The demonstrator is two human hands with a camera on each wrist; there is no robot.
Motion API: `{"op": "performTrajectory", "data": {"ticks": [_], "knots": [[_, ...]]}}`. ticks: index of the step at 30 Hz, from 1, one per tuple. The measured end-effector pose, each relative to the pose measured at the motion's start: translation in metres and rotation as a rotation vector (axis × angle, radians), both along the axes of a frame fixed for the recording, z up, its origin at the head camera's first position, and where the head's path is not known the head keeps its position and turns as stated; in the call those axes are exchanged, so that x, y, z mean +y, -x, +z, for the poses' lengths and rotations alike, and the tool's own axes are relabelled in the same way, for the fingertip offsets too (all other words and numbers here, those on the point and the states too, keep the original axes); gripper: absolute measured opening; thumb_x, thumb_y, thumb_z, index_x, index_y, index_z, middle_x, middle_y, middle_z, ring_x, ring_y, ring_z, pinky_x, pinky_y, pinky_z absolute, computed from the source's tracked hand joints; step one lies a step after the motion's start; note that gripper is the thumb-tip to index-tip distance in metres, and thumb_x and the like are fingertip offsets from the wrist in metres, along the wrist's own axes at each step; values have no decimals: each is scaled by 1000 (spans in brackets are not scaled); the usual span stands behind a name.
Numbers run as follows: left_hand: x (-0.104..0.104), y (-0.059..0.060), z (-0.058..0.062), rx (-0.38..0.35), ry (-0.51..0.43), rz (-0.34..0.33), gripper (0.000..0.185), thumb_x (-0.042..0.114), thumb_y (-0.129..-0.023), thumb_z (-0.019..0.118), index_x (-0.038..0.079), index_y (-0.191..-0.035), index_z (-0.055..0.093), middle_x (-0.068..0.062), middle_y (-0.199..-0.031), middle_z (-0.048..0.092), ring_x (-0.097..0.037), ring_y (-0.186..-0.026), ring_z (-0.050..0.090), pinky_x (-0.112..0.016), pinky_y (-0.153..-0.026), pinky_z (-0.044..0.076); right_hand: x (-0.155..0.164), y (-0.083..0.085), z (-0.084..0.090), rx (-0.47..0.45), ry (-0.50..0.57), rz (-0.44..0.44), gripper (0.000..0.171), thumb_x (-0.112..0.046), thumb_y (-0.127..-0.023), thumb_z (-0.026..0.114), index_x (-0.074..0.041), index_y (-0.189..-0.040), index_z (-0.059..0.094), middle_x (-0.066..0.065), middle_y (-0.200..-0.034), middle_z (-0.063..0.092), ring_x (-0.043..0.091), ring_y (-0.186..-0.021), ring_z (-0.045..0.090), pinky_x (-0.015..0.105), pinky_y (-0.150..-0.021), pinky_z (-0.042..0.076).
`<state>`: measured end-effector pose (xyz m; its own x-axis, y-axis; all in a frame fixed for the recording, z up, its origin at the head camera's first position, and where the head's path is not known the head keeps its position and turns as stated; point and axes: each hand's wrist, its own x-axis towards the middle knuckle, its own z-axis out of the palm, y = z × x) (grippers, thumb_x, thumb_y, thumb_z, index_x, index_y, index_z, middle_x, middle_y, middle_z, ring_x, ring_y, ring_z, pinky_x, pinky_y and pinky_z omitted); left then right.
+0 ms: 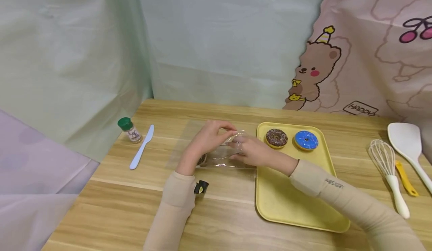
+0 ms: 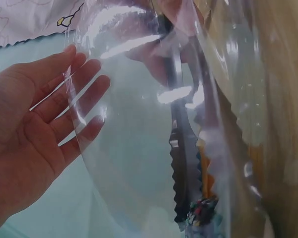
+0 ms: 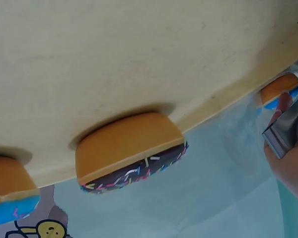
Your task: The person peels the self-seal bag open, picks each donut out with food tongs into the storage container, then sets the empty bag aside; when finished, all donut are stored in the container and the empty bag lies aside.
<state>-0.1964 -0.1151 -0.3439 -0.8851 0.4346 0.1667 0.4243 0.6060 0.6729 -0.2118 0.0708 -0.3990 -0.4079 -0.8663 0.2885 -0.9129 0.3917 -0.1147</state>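
My left hand [image 1: 210, 136] pinches the edge of a clear plastic bag [image 1: 221, 155] between thumb and fingers; through the film its fingers [image 2: 97, 94] look nearly straight. My right hand [image 1: 248, 150] is at the bag's mouth, holding metal tongs [image 2: 179, 163] with scalloped edges that reach down inside the bag. By their tips lies a sprinkled doughnut [image 2: 203, 212], partly hidden by my left forearm in the head view. The right wrist view shows the tongs [image 3: 285, 129] in front of a doughnut [image 3: 280, 89] with a blue edge.
To the right, a yellow tray [image 1: 293, 191] bears a chocolate doughnut [image 1: 276, 138] and a blue doughnut [image 1: 306, 140]. A shaker [image 1: 130, 130] and a pale blue knife [image 1: 142, 147] lie left. A whisk [image 1: 388, 168], yellow-handled tool [image 1: 406, 179] and white spatula [image 1: 406, 140] lie far right.
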Motion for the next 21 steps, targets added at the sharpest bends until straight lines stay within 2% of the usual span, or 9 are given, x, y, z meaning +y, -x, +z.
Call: {"op": "performTrajectory", "data": {"ticks": [5, 9, 14, 21], "knots": [[-1, 0, 0, -17, -2, 2, 21, 24, -92, 60, 10, -105, 69, -3, -107, 69, -19, -107, 60, -42, -98, 44, -4, -5, -3, -55, 35, -8, 29, -24, -84, 70, -5, -105, 70, 5, -94, 65, 17, -84, 60, 29, -77, 51], [-1, 0, -1, -8, -6, 2, 20, 23, -92, 61, 9, -104, 70, -4, -107, 69, -19, -105, 61, -41, -97, 46, -5, -11, -4, -47, 65, -10, 21, -19, -83, 70, -6, -99, 71, 2, -87, 62, 12, -72, 59, 23, -65, 52], [-1, 1, -2, -8, -8, -1, 19, 22, -91, 61, 9, -103, 70, -4, -106, 69, -18, -103, 62, -41, -96, 47, -7, -15, -3, -28, 78, -40, 15, -19, -83, 71, -10, -95, 72, 0, -82, 61, 10, -67, 59, 21, -60, 51], [-3, 1, -4, -16, -6, 13, 21, 22, -92, 61, 9, -104, 69, -5, -107, 69, -19, -104, 62, -42, -95, 47, -11, -13, -3, 2, 61, -61, 11, -20, -83, 71, -11, -89, 73, -1, -81, 62, 10, -65, 60, 20, -58, 50]]}}
